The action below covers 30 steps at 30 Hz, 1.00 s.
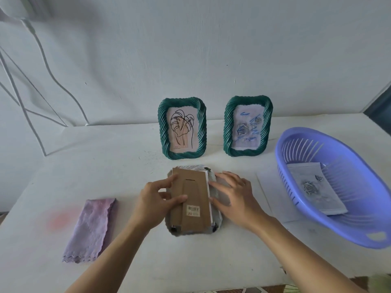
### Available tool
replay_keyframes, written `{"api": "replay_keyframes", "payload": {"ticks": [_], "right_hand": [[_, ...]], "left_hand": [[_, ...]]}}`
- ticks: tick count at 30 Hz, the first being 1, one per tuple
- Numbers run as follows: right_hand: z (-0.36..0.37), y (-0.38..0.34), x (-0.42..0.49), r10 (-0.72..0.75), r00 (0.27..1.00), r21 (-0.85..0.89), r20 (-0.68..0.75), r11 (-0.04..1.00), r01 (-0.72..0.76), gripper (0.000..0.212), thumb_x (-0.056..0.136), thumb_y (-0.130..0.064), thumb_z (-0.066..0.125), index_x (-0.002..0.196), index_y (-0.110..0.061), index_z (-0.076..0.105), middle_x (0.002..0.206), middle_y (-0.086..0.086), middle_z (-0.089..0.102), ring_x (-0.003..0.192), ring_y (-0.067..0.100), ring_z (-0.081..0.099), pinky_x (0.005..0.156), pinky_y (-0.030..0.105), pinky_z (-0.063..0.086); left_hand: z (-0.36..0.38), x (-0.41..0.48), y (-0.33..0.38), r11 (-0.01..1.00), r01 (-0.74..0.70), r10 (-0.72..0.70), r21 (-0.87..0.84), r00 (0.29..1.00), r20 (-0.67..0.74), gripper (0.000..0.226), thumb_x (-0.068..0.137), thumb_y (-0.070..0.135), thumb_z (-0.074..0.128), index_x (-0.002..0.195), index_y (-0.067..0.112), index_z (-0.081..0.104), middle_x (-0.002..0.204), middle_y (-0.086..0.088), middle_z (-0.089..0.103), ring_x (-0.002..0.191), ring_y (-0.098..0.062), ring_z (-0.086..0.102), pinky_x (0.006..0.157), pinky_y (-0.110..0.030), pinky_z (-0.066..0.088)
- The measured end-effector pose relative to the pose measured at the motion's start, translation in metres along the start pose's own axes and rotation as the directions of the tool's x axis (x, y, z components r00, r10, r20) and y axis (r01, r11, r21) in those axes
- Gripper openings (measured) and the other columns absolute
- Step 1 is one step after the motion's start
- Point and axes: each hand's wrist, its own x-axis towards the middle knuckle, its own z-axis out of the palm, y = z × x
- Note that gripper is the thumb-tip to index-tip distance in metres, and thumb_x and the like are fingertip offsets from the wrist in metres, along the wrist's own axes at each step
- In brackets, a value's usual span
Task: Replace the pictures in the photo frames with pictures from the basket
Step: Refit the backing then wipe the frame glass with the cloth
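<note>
A third photo frame (218,224) lies face down in the middle of the table, its brown cardboard backing (191,187) with a barcode sticker facing up. My left hand (155,199) pinches the backing's left edge, thumb on top. My right hand (234,196) rests flat on the frame's right side, fingertips at the backing's right edge. Two green twisted frames stand upright behind: the left frame (182,129) shows a leaf line drawing, the right frame (248,126) a blue rose picture. The purple basket (330,220) at the right holds a rose picture (315,188).
A folded purple cloth (93,228) lies at the left of the white table. A white sheet of paper (273,195) sticks out from under the basket. White wire legs (27,115) stand at the far left by the wall.
</note>
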Motion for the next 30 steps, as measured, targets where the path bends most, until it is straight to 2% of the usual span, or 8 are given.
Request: {"api": "replay_keyframes", "payload": {"ticks": [3,6,9,13,18,24,27,30], "right_hand": [[0.002,0.001,0.0,0.003,1.0,-0.005,-0.008,1.0,-0.003,0.055,0.088,-0.063,0.04,0.131,-0.035,0.059,0.144,-0.007,0.05,0.141,0.014,0.034,0.108,0.042,0.026],[0.004,0.001,-0.001,-0.005,1.0,-0.005,-0.016,1.0,0.005,0.053,0.088,-0.061,0.04,0.131,-0.035,0.058,0.143,-0.007,0.049,0.14,0.014,0.034,0.108,0.042,0.024],[0.006,0.003,-0.001,-0.012,1.0,0.002,-0.018,1.0,0.012,0.052,0.09,-0.059,0.04,0.133,-0.036,0.057,0.142,-0.008,0.048,0.139,0.012,0.034,0.11,0.044,0.025],[0.008,0.003,-0.003,-0.025,0.999,0.004,-0.033,1.0,0.025,0.05,0.092,-0.057,0.039,0.133,-0.035,0.058,0.142,-0.008,0.049,0.138,0.013,0.036,0.11,0.044,0.025],[0.008,0.002,-0.003,-0.005,1.0,0.035,-0.027,0.999,0.006,0.054,0.092,-0.059,0.034,0.133,-0.034,0.059,0.144,-0.007,0.047,0.139,0.012,0.033,0.113,0.046,0.023],[0.008,-0.002,-0.003,0.011,1.0,0.05,-0.024,0.999,-0.01,0.065,0.087,-0.07,0.035,0.132,-0.031,0.062,0.147,-0.005,0.045,0.141,0.016,0.032,0.115,0.045,0.021],[0.008,-0.006,0.0,0.041,0.997,0.06,-0.065,0.998,-0.037,0.067,0.082,-0.073,0.042,0.127,-0.029,0.065,0.141,-0.005,0.052,0.134,0.017,0.041,0.112,0.046,0.027],[0.01,-0.007,0.002,0.067,0.992,0.08,-0.107,0.995,-0.058,0.065,0.079,-0.072,0.048,0.123,-0.029,0.068,0.134,-0.005,0.057,0.128,0.017,0.049,0.109,0.046,0.034]], "left_hand": [[0.001,0.002,-0.008,0.977,-0.053,0.059,0.208,0.998,-0.022,0.068,0.074,0.036,0.085,0.136,0.027,0.06,0.105,0.01,0.068,0.082,-0.009,0.069,0.072,-0.028,0.059],[0.002,0.0,-0.014,0.887,-0.145,0.176,0.438,0.984,-0.031,0.061,0.08,0.047,0.077,0.135,0.027,0.061,0.096,0.014,0.061,0.084,-0.008,0.06,0.084,-0.033,0.049],[0.003,-0.001,-0.02,0.789,-0.201,0.271,0.581,0.962,-0.035,0.052,0.082,0.063,0.066,0.125,0.033,0.067,0.109,0.013,0.056,0.083,-0.009,0.057,0.09,-0.041,0.039],[0.005,-0.004,-0.028,0.765,-0.246,0.319,0.595,0.947,-0.019,0.053,0.081,0.072,0.049,0.115,0.037,0.07,0.119,0.016,0.052,0.078,-0.005,0.057,0.088,-0.044,0.038],[0.009,-0.004,-0.028,0.742,-0.23,0.323,0.63,0.946,-0.034,0.057,0.081,0.073,0.039,0.116,0.04,0.069,0.12,0.017,0.051,0.082,-0.001,0.052,0.086,-0.04,0.033],[0.014,-0.006,-0.03,0.737,-0.218,0.336,0.64,0.94,-0.067,0.051,0.084,0.068,0.042,0.114,0.039,0.07,0.119,0.015,0.053,0.079,-0.002,0.047,0.08,-0.037,0.026],[0.016,-0.007,-0.032,0.726,-0.204,0.337,0.657,0.938,-0.081,0.044,0.086,0.063,0.049,0.114,0.038,0.071,0.12,0.014,0.054,0.076,-0.004,0.051,0.079,-0.037,0.025],[0.015,-0.009,-0.032,0.709,-0.209,0.319,0.673,0.947,-0.042,0.052,0.088,0.068,0.039,0.12,0.038,0.068,0.125,0.015,0.05,0.081,-0.006,0.059,0.08,-0.037,0.025]]}}
